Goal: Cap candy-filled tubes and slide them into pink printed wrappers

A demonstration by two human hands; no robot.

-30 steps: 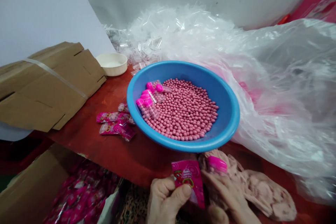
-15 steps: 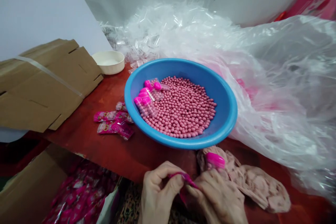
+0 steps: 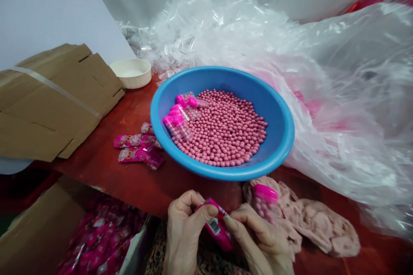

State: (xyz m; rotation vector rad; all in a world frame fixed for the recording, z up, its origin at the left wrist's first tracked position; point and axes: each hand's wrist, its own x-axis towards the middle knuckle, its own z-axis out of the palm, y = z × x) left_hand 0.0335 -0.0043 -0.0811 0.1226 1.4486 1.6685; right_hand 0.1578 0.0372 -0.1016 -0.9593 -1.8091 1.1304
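Note:
Between my two hands, near the table's front edge, is a pink printed wrapper (image 3: 217, 228) with a barcode on its near side. My left hand (image 3: 187, 227) pinches its upper left end between thumb and fingers. My right hand (image 3: 258, 238) grips its right edge, thumb on the wrapper. Whether anything is inside it I cannot tell. Right behind my right hand, a clear container with a pink cap (image 3: 266, 193) holds pink balls and rests on a crumpled beige cloth (image 3: 319, 225). Beyond my hands stands a blue basin (image 3: 222, 174) of pink balls (image 3: 226, 133).
Several pink-capped containers (image 3: 177, 118) lie in the basin's left side. Filled pink packets (image 3: 138, 154) sit left of it. An open carton of packets (image 3: 100, 232) is below the table edge. Flattened cardboard (image 3: 58, 103), a white bowl (image 3: 132, 75) and clear plastic bags (image 3: 338, 94) surround the basin.
The wrapper has turned, so its barcode side now shows. My left hand has shifted slightly left and up, and my right hand has uncovered more of the pink-capped container.

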